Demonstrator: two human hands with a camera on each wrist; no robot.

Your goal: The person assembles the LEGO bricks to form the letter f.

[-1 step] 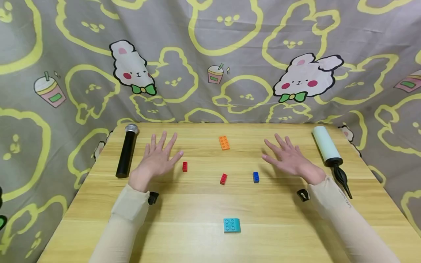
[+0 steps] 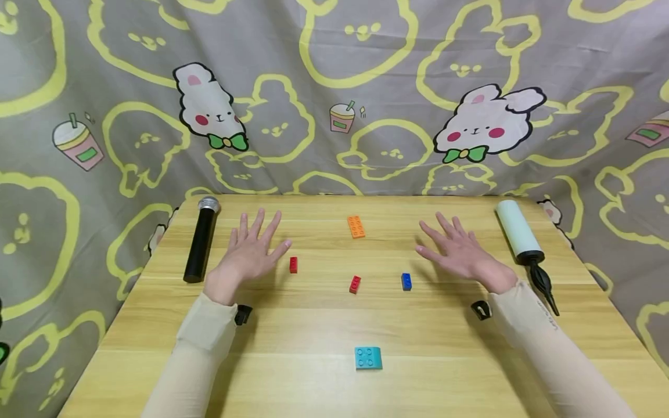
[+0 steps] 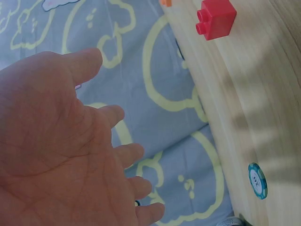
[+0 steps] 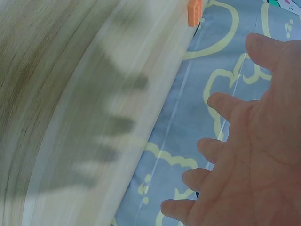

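My left hand hovers over the left part of the table, fingers spread and holding nothing. Just right of its thumb stands a small red brick, seen larger as a red block in the left wrist view. A teal poker chip lies below the left hand, hidden in the head view. Spread likewise, my right hand is above the table's right side, touching nothing. Nearest it is a blue brick. Between the hands are a second red brick and a flat orange brick.
A teal brick with a curved side lies near the front. At the left edge lies a black microphone; at the right, a pale hand pump with a black nozzle. A patterned curtain hangs behind the wooden table.
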